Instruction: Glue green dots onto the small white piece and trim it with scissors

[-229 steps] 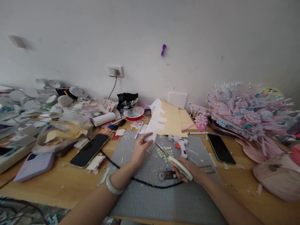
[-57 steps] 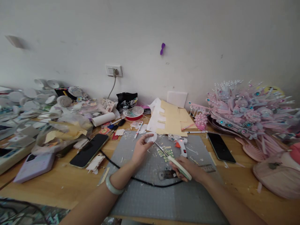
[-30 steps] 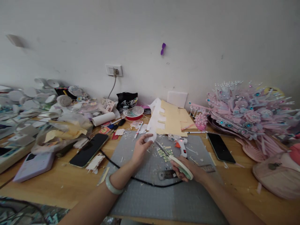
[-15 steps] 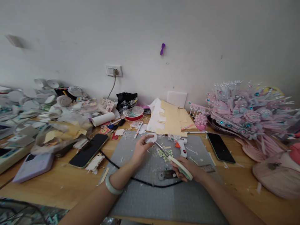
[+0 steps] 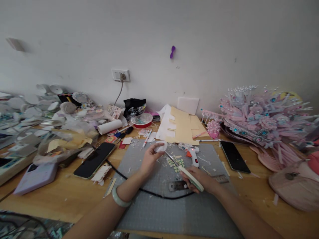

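Pinched between the thumb and fingers of my left hand [image 5: 150, 160] is a small white piece [image 5: 161, 147], paper-like, with a rounded edge. My right hand [image 5: 195, 179] is closed round the pale handles of a pair of scissors [image 5: 191, 178]. Their metal blades point up and left, with the tips at the lower edge of the white piece. Whether the blades are parted is hard to make out. Below the blades, small green-and-white pieces [image 5: 175, 164] lie in a cluster on the grey cutting mat [image 5: 159, 215]. A metal ruler [image 5: 177, 186] lies partly under my right hand.
A white glue gun [image 5: 194, 157] rests beyond my right hand. A black cable [image 5: 159, 196] crosses the mat under my left arm. Phones lie left [image 5: 94, 160] and right [image 5: 234, 157]. Cardboard sheets [image 5: 183, 124] lie behind, and pink beaded ornaments [image 5: 259, 116] are heaped at right.
Both hands stay in almost the same place. The scissor handles have shifted very slightly left in my right hand, and a small red light now shows on the glue gun.
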Demonstrator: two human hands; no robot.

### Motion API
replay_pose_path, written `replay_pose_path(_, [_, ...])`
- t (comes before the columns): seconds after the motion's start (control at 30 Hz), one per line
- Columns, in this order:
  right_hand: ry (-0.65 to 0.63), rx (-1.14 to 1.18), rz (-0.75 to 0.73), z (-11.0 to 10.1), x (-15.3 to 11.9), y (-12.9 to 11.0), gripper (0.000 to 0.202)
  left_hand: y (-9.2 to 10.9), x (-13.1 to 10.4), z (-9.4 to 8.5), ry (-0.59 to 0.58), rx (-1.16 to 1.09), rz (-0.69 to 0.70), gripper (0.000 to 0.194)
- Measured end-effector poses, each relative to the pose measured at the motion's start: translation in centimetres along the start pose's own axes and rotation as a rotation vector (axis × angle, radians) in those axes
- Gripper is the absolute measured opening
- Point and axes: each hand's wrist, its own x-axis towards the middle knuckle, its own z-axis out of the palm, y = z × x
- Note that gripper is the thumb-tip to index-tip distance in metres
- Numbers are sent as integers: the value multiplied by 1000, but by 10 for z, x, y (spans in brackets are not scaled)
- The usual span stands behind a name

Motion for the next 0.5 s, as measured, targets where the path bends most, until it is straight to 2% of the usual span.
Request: replay_pose_path(0.5, [-8,-13,-10,1,-2,-3,39,-7,2,-2,12,18,22,35])
